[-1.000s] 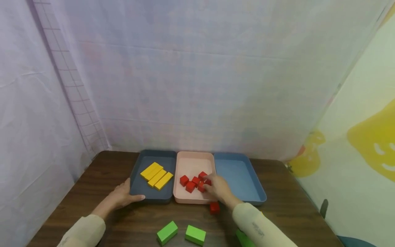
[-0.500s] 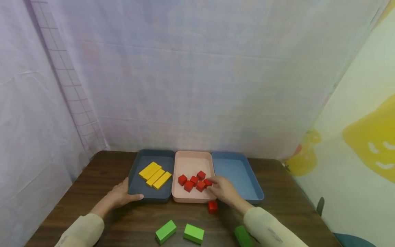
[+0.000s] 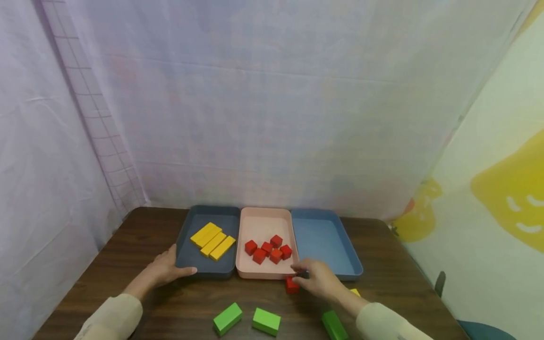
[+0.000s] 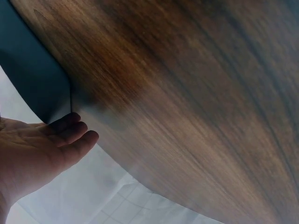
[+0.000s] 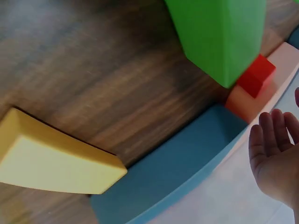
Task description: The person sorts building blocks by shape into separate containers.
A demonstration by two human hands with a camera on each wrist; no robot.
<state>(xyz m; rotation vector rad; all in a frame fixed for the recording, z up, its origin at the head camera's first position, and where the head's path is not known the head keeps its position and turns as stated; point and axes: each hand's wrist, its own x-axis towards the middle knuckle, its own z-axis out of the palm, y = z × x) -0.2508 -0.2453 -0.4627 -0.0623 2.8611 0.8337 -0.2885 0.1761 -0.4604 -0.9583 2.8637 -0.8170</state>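
Note:
My left hand (image 3: pixel 165 270) rests against the front left corner of the dark blue tray (image 3: pixel 187 236), thumb along its front wall and the other fingers at its left side; those fingers (image 4: pixel 74 135) look relaxed in the left wrist view. Four-sided yellow blocks (image 3: pixel 212 242) lie together in that tray. My right hand (image 3: pixel 318 281) hovers with thumb and fingers apart beside a red cube (image 3: pixel 291 286) on the table, just in front of the pink tray (image 3: pixel 265 217). In the right wrist view nothing shows between its fingers. Several red cubes (image 3: pixel 276 256) sit inside the pink tray.
A lighter blue tray (image 3: pixel 323 236) stands at the right of the row. Green blocks (image 3: pixel 266 321) lie on the brown table (image 3: pixel 178 311) near the front. Under my right forearm, a yellow block (image 5: pixel 60 163) is partly hidden in the head view. White cloth (image 3: pixel 263 118) hangs behind.
My right hand has let go of a red cube at the pink tray's right side and drawn back toward the red cube on the table. My left hand stays at the dark tray.

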